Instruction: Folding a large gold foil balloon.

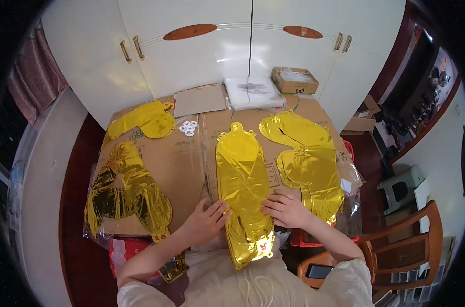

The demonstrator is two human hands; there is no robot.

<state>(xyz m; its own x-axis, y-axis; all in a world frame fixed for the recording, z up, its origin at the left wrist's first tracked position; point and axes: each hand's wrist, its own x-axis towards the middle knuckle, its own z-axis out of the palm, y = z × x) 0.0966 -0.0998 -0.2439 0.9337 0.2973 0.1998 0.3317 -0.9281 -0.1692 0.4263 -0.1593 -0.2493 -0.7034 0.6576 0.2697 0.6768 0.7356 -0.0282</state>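
In the head view, a long gold foil shape with small tabs at both ends [240, 166] is laid lengthwise down the middle of a brown cardboard-covered table [186, 169], its near end reaching the table's edge beside the wearer's body, probably so that both sides can be reached equally. Its left edge is touched by the left hand [208, 223], whose fingers are loosely spread; its right edge is touched by the right hand [288, 208], whose fingers are slightly bent and a little apart. The foil appears to be steadied rather than gripped; how firmly it is pressed cannot be told. An A-shaped gold foil piece [145, 202] is spread flat on the left and a curved gold foil piece [314, 166] on the right, perhaps to keep the centre free. White plastic rings [188, 128], a flat grey-brown cardboard sheet [199, 101] and a stack of clear plastic bags [250, 92] are set farther back, seemingly kept within reach but out of the way
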